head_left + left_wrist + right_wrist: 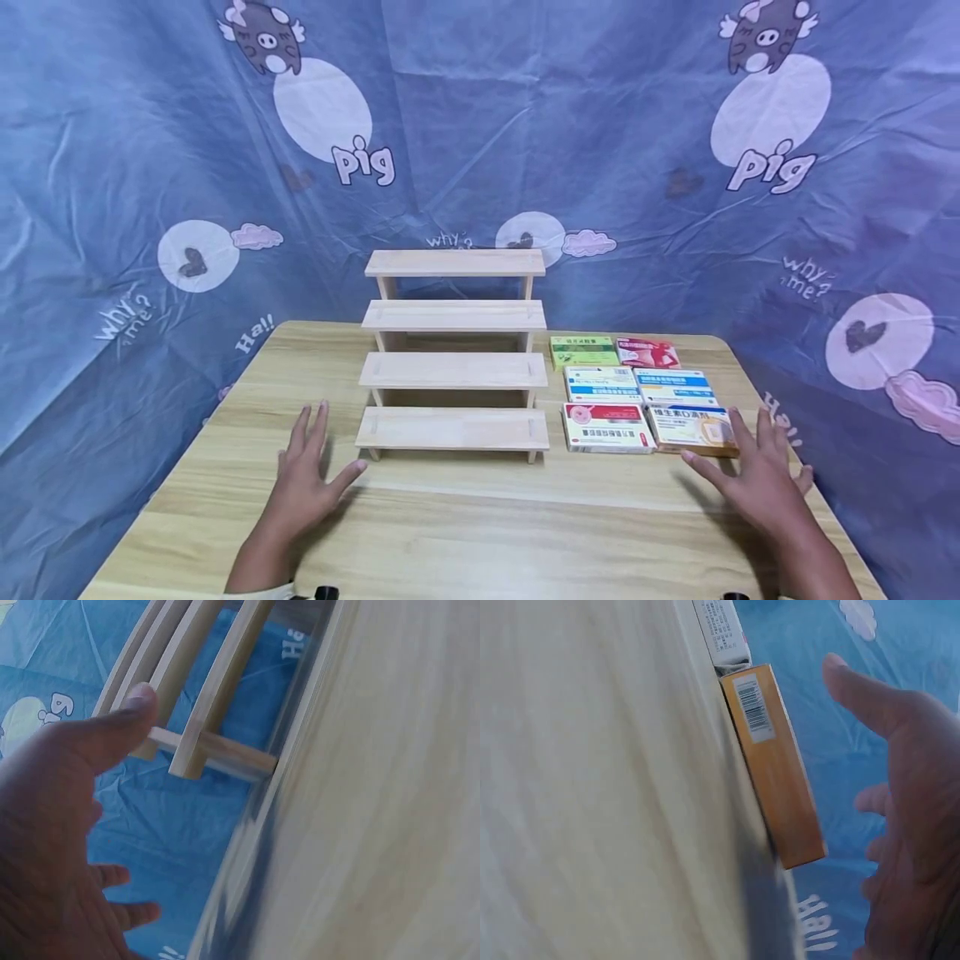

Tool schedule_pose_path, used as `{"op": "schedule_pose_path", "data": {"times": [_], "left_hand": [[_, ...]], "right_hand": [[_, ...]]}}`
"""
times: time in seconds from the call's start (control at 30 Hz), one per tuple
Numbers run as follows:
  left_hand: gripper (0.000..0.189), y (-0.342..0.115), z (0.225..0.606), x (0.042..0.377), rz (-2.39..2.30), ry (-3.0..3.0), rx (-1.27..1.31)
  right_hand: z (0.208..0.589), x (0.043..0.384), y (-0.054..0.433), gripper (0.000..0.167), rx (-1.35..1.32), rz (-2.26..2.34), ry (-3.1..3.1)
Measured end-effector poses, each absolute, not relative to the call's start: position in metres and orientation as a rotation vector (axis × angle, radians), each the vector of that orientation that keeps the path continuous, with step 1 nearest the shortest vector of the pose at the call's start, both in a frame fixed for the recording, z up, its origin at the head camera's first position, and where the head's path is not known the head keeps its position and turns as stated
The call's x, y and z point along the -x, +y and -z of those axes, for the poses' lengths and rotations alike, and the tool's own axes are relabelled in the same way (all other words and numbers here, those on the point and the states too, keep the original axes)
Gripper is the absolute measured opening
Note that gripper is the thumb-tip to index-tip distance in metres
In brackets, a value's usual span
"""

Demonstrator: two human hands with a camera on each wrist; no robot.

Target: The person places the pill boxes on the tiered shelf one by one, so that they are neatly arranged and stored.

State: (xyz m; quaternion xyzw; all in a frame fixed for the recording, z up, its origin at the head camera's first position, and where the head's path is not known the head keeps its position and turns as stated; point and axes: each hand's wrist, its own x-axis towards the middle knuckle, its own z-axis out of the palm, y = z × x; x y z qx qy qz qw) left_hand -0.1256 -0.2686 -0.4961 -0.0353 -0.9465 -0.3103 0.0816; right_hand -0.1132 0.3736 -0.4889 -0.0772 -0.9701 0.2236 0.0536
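A pale wooden stepped rack (pixel 453 371) with several shelves stands near the middle of the table. To its left my left hand (pixel 303 475) hovers with fingers spread and nothing in it; in the left wrist view its thumb (pixel 139 701) overlaps the shelf ends. Several medicine boxes lie flat in pairs right of the rack: a green one (pixel 583 352), a red one (pixel 648 352), two blue-and-white ones (pixel 602 385), a red-and-white one (pixel 607 427) and an orange-and-white one (pixel 690 425). My right hand (pixel 765 479), empty and spread, is beside the orange-and-white box, whose orange side (pixel 776 769) shows a barcode.
The wood-grain table (pixel 480 525) reaches back to a blue cloth backdrop (pixel 465 108) printed with pigs and lettering. The cloth also hangs along the table's left and right sides. The rack's top shelf (pixel 454 262) rises in front of the cloth.
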Motion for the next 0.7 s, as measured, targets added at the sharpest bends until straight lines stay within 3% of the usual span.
{"op": "schedule_pose_path", "data": {"times": [0.4,0.7], "left_hand": [[0.102,-0.254,0.516,0.141,1.644,-2.52,0.228],[0.097,-0.25,0.519,0.161,1.933,-2.348,0.242]], "right_hand": [[0.504,0.118,0.396,0.113,0.302,-0.989,-2.878],[0.511,0.122,0.404,0.107,0.273,-1.195,-2.777]]}}
